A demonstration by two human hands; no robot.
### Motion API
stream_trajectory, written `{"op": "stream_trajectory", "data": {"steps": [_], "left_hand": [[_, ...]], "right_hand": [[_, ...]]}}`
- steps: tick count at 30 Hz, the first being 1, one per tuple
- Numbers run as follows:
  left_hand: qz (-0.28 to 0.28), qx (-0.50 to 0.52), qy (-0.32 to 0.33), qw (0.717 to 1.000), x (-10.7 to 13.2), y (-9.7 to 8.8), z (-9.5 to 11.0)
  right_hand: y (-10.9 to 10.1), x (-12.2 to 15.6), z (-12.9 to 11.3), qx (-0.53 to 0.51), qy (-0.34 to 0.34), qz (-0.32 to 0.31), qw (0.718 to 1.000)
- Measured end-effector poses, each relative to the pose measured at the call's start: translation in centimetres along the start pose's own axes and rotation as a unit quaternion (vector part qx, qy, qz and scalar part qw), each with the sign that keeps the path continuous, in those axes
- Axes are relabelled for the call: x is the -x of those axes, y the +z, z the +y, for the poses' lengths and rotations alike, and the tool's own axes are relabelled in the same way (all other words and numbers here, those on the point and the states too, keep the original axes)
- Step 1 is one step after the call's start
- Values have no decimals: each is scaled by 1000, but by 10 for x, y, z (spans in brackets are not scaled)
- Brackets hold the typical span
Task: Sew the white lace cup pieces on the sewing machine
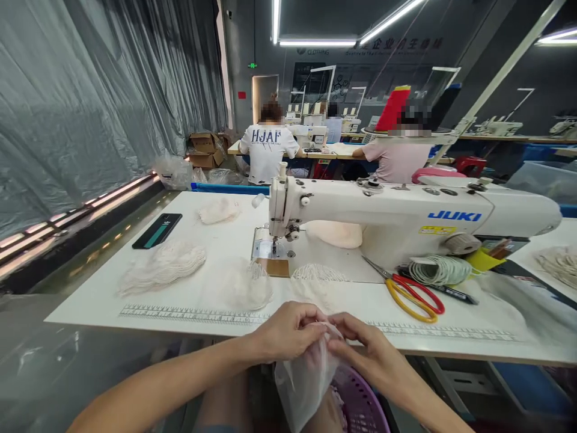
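My left hand (pixel 288 331) and my right hand (pixel 360 349) meet just below the front edge of the white sewing table (pixel 90 300). Both pinch the top of a thin, translucent white fabric piece (pixel 306 379) that hangs down between them over a purple basket (pixel 360 409). A white JUKI sewing machine (pixel 406 216) stands on the table beyond my hands. Piles of white cord loops (pixel 164 267) and netted fabric pieces (pixel 246 285) lie on the table left of and in front of the needle.
Scissors with red and yellow handles (pixel 412 294) and a coil of white cord (pixel 439 270) lie right of the needle. A dark phone (pixel 157 230) rests at the left. Two people sit with their backs to me at tables behind. A plastic curtain hangs at the left.
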State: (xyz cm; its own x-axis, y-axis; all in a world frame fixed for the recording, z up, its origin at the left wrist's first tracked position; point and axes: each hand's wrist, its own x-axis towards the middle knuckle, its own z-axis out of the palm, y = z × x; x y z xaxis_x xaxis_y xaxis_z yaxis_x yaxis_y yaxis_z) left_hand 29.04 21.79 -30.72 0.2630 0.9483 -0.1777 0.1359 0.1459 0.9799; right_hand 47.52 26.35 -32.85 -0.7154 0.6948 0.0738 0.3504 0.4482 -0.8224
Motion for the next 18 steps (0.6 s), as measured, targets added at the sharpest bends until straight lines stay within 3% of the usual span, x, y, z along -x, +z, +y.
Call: {"op": "stream_trajectory", "data": {"steps": [3,9,16,18], "left_hand": [[-5,3,-11,1000,11,-14,-6],[-59,11,-17,998,25,-31,-12],[-54,4,-56,997,41,-20,-12],[-45,-12,-42,998,46,-15,-11]], "right_hand": [[4,-10,-13,-23,54,-18,998],[9,-18,-15,70,28,8,997],[6,10,-17,86,24,-20,996],[1,20,-20,71,41,-32,996]]}}
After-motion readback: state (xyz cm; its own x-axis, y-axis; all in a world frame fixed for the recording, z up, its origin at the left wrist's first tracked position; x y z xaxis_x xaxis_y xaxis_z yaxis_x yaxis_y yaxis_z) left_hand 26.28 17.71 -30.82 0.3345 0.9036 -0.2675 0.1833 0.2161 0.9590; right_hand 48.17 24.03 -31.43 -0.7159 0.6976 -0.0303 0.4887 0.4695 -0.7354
